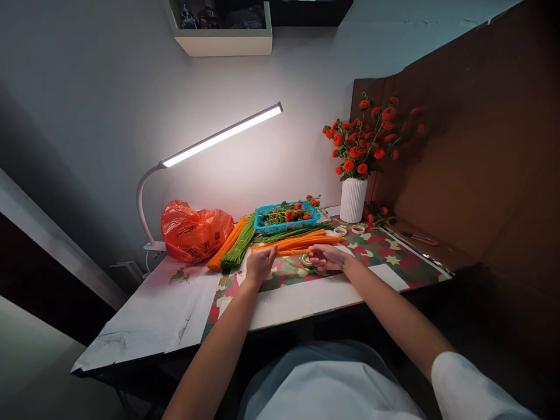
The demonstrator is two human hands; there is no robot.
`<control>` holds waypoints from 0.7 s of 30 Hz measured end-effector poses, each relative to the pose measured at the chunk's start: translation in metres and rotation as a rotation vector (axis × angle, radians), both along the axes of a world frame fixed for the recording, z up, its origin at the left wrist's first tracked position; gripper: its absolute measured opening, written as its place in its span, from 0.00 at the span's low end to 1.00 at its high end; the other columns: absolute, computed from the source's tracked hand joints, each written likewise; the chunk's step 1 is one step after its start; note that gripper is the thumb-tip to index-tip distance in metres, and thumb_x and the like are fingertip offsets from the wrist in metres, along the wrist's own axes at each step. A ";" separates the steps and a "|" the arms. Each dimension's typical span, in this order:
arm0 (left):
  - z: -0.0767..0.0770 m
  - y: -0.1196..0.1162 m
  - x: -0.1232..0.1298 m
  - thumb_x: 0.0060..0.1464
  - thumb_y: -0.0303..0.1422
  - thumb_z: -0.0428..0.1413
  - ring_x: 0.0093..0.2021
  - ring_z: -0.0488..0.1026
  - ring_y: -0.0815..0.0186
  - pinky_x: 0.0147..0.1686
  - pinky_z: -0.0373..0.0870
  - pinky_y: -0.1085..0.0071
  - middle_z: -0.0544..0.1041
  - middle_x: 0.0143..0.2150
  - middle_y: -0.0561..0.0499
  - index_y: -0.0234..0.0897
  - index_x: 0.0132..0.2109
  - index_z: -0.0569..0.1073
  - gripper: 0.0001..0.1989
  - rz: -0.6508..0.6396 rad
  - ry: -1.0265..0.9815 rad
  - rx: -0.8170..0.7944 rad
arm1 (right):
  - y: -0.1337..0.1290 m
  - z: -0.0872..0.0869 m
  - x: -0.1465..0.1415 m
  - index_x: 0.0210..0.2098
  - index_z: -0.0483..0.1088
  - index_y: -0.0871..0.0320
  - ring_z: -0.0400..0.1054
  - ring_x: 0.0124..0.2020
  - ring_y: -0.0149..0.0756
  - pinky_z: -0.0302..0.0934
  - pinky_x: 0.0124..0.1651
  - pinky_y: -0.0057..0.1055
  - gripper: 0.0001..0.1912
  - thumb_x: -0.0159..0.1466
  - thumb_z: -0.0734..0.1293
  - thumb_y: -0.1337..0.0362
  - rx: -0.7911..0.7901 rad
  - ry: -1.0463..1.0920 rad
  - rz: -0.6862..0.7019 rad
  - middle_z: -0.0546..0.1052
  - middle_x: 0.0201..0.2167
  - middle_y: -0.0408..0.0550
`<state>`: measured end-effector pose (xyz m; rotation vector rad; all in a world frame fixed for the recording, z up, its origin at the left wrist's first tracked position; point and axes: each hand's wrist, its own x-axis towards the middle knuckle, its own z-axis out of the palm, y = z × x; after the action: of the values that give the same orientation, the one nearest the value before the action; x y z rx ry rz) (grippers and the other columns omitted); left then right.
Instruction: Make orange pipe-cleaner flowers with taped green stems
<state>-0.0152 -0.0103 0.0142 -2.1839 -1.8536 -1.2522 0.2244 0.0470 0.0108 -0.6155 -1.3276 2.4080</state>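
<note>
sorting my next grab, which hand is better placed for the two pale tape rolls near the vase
Right, I'd say: the right hand is closer to the tape rolls; the left hand is farther away. Both hold the orange strip, so the left would need to hold it alone.

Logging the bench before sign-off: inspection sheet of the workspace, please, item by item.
Surface: white table covering, creased and marked; camouflage-patterned mat with stars.
Job's things: thin fuzzy orange strip, fuzzy green stem bundle, blue plastic basket of orange flowers.
Clutter: orange plastic bag; green scrap.
Hands: left and right hold the strip between them.
Cables: white cord below the lamp clamp.
Surroundings: lit white lamp, brown cardboard at right.
</note>
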 end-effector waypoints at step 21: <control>-0.003 0.003 -0.004 0.57 0.47 0.40 0.18 0.48 0.72 0.23 0.45 0.72 0.52 0.16 0.55 0.37 0.17 0.55 0.25 0.017 0.008 -0.024 | -0.004 -0.002 -0.005 0.26 0.57 0.59 0.38 0.15 0.20 0.36 0.17 0.19 0.13 0.64 0.59 0.59 0.224 -0.087 -0.068 0.57 0.20 0.36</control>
<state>-0.0193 -0.0069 0.0109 -2.1773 -1.8897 -1.2224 0.2192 0.0433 0.0087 -0.6963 -1.5585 2.1616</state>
